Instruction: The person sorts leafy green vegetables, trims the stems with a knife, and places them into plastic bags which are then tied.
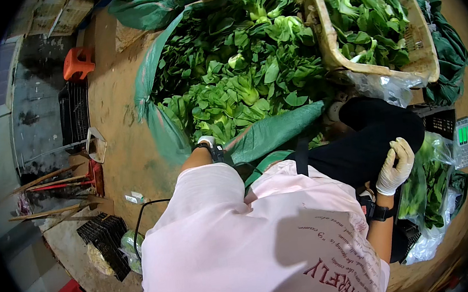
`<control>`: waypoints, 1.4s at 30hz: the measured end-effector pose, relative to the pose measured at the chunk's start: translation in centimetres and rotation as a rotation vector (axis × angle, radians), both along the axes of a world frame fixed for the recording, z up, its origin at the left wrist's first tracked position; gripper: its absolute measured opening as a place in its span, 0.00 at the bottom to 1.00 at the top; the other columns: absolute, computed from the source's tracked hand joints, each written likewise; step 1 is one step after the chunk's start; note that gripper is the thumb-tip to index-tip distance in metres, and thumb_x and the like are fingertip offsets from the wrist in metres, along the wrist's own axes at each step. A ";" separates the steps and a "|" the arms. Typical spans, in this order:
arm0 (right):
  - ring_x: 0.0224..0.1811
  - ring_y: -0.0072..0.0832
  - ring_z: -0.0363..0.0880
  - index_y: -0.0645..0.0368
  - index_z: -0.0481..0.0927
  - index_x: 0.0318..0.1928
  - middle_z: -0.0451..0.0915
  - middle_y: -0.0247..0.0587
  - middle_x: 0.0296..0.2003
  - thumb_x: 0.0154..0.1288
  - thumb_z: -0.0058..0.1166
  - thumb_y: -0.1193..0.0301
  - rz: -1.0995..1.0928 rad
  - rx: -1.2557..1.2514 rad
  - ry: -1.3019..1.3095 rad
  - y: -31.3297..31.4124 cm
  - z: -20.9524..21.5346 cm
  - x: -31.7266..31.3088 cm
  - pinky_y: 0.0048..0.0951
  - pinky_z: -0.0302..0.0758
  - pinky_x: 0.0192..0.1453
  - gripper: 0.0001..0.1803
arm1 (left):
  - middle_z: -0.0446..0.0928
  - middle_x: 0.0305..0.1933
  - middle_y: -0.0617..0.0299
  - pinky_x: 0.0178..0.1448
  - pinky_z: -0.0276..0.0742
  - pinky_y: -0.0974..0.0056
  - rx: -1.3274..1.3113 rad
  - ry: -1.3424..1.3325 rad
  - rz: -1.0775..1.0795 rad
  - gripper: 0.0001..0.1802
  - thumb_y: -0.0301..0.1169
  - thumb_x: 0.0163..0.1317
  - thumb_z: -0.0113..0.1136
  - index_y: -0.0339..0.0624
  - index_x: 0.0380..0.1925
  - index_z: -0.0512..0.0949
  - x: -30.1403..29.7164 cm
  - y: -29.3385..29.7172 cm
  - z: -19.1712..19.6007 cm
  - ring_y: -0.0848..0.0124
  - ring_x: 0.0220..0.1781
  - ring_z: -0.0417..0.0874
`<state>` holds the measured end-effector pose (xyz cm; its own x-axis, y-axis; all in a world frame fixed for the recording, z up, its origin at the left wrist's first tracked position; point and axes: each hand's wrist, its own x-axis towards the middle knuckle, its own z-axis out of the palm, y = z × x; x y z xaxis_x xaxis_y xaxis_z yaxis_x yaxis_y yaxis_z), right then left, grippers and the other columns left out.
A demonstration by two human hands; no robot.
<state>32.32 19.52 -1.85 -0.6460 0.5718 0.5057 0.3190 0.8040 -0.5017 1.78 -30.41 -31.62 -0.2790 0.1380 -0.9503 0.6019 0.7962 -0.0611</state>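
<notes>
- Brown floor [120, 106] surrounded the cloth [283, 132].
- Greens [245, 91] lay just beyond the left hand [206, 141], its grip hidden from me; tugging might bruise them.
- Right hand [395, 167] looked slack, empty; swinging outward risked knocking the scale [463, 143].

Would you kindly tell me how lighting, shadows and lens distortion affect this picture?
Head view: black borders ring the fisheye image, and the wall edges at left curve toward the rim; a dark shadow falls on the right side of the pink shirt; the clear plastic below the crate shows bright glints; the gloved right hand looks reasonably sharp.
</notes>
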 end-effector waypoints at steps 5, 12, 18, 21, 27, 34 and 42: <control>0.46 0.36 0.77 0.60 0.80 0.39 0.77 0.45 0.44 0.62 0.51 0.77 -0.002 0.028 -0.027 -0.2 -0.3 -0.3 0.32 0.75 0.49 0.06 | 0.77 0.56 0.50 0.55 0.74 0.59 0.136 -0.085 1.149 0.20 0.41 0.62 0.54 0.43 0.49 0.80 3.7 1.1 2.8 0.59 0.55 0.79; 0.46 0.35 0.75 0.59 0.79 0.41 0.76 0.46 0.46 0.65 0.50 0.73 -0.014 0.059 -0.048 -0.3 -0.4 -0.4 0.31 0.73 0.49 0.07 | 0.80 0.43 0.42 0.52 0.75 0.52 0.515 0.409 0.528 0.27 0.51 0.55 0.56 0.36 0.38 0.81 -2.5 16.6 10.1 0.48 0.46 0.80; 0.44 0.38 0.78 0.58 0.79 0.38 0.77 0.45 0.41 0.61 0.52 0.75 -0.005 0.022 -0.027 -0.5 0.2 -1.5 0.34 0.75 0.48 0.05 | 0.53 0.73 0.48 0.72 0.53 0.46 1.131 0.655 0.241 0.62 0.52 0.35 0.76 0.66 0.71 0.49 -1.8 33.2 13.1 0.47 0.73 0.53; 0.42 0.37 0.78 0.57 0.80 0.37 0.78 0.44 0.41 0.60 0.53 0.75 -0.015 0.016 -0.011 -0.6 0.4 -1.9 0.33 0.75 0.46 0.05 | 0.50 0.74 0.48 0.71 0.49 0.38 0.967 0.569 0.221 0.65 0.53 0.34 0.76 0.75 0.72 0.43 -2.3 39.0 12.8 0.49 0.74 0.52; 0.41 0.35 0.79 0.57 0.81 0.36 0.78 0.43 0.40 0.59 0.55 0.75 -0.022 0.031 0.013 -0.4 0.4 -2.0 0.31 0.76 0.44 0.05 | 0.80 0.48 0.57 0.52 0.76 0.56 0.674 0.505 0.035 0.23 0.49 0.47 0.70 0.53 0.42 0.82 -2.7 39.5 10.3 0.56 0.50 0.80; 0.38 0.35 0.78 0.57 0.81 0.36 0.79 0.42 0.40 0.58 0.56 0.76 -0.005 0.053 0.044 -0.5 0.5 -1.9 0.31 0.76 0.43 0.05 | 0.80 0.49 0.57 0.50 0.78 0.56 1.235 -0.633 1.780 0.31 0.56 0.61 0.57 0.44 0.54 0.74 -3.6 29.1 11.6 0.65 0.44 0.82; 0.45 0.24 0.74 0.56 0.69 0.61 0.70 0.38 0.59 0.50 0.70 0.62 0.039 -0.646 -0.018 -0.9 6.8 -4.5 0.26 0.72 0.46 0.38 | 0.80 0.48 0.57 0.51 0.80 0.62 1.055 -1.157 1.702 0.28 0.52 0.67 0.50 0.40 0.54 0.74 1.5 31.6 24.1 0.66 0.44 0.82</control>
